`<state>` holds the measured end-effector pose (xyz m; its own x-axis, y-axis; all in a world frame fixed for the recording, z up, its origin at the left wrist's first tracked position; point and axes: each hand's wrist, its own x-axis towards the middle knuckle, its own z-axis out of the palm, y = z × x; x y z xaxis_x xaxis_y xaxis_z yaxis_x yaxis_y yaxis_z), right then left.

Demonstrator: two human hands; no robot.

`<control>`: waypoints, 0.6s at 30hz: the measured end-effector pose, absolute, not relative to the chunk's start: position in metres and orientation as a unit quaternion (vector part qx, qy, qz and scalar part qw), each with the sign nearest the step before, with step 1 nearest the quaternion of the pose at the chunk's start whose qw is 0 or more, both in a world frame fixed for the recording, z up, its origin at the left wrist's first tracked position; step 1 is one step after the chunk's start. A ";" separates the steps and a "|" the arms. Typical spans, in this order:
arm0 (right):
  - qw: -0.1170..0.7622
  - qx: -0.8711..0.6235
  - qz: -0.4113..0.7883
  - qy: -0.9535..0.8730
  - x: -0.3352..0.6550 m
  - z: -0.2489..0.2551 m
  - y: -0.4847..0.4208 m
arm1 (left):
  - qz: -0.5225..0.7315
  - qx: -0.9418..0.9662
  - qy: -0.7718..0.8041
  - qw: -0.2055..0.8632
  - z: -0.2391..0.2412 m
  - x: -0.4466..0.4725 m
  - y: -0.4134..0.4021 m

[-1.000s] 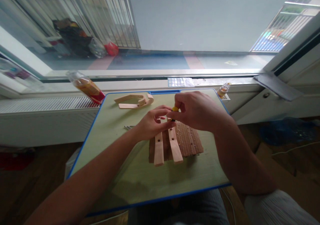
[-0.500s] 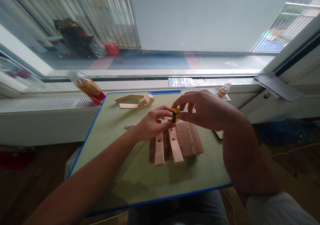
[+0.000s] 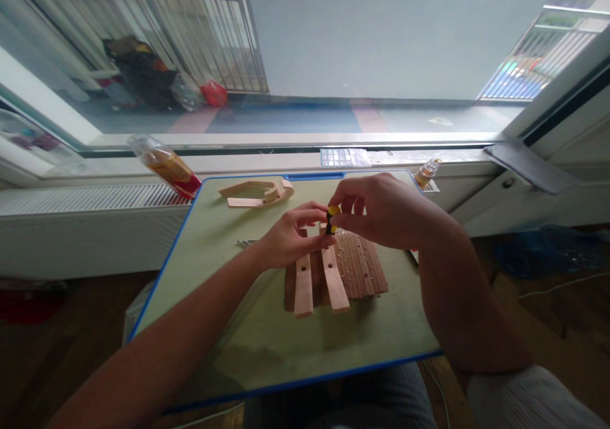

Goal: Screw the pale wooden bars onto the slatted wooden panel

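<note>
Between the fingertips of my right hand [image 3: 376, 210] is a short screwdriver [image 3: 332, 220] with a yellow and black handle, held upright. Its tip meets the right one of two pale curved wooden pieces [image 3: 335, 284], close to a hole. My left hand [image 3: 295, 235] reaches over the left wooden piece [image 3: 304, 289], with thumb and fingers closed about the lower part of the screwdriver. Its fingertips are partly hidden. Both pale pieces lie on a brown grooved wooden block [image 3: 365, 264] dotted with small holes or screws.
Another pale wooden assembly [image 3: 257, 194] lies at the table's far left. Small metal parts [image 3: 245, 243] rest beside my left wrist. A drink bottle [image 3: 166, 165] leans by the radiator, and a smaller bottle [image 3: 427, 173] stands at the right. The table [image 3: 229, 353] has a blue edge.
My right hand has turned slightly and its fingers have closed further around the screwdriver handle, which has shifted a little left. My left hand and the wooden pieces stay in place.
</note>
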<state>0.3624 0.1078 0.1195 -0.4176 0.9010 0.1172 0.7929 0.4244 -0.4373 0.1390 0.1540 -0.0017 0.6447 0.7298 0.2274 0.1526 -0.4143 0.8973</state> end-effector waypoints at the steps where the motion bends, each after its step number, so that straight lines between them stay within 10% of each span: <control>1: 0.169 -0.515 0.155 -0.826 0.361 0.119 0.107 | 0.313 0.776 0.282 0.469 -0.003 0.139 0.154; 18: 0.178 -0.541 0.065 -0.819 0.342 0.103 0.104 | 0.315 0.756 0.279 0.501 -0.008 0.137 0.156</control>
